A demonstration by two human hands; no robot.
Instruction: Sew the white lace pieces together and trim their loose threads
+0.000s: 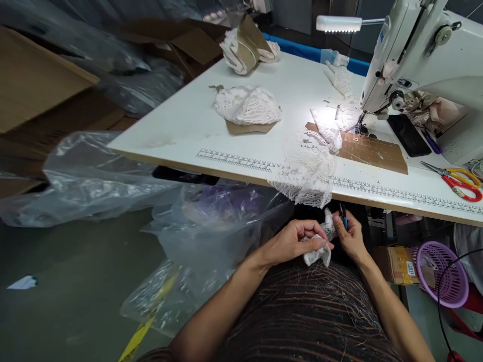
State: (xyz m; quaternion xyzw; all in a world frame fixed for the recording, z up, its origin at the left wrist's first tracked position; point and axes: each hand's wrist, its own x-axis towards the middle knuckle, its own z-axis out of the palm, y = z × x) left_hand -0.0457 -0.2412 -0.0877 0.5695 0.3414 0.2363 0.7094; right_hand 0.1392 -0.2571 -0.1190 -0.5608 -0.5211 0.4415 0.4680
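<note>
Over my lap, my left hand (296, 243) pinches a crumpled piece of white lace fabric (317, 254). My right hand (352, 235) is close beside it, closed around small thread snips (343, 215) with blue handles; a strip of the lace runs up against its fingers. Just above both hands, a larger white lace piece (307, 171) hangs over the table's front edge. Its far end lies near the needle of a white sewing machine (422, 65), partly on a strip of brown cardboard (372, 153).
A lace stack (249, 103) and a tied lace bundle (241, 50) lie on the white table (169, 118). At right are red-and-yellow scissors (458, 182), a phone (409, 134) and, lower, a purple basket (441, 274). Clear plastic bags (196, 241) hang at left.
</note>
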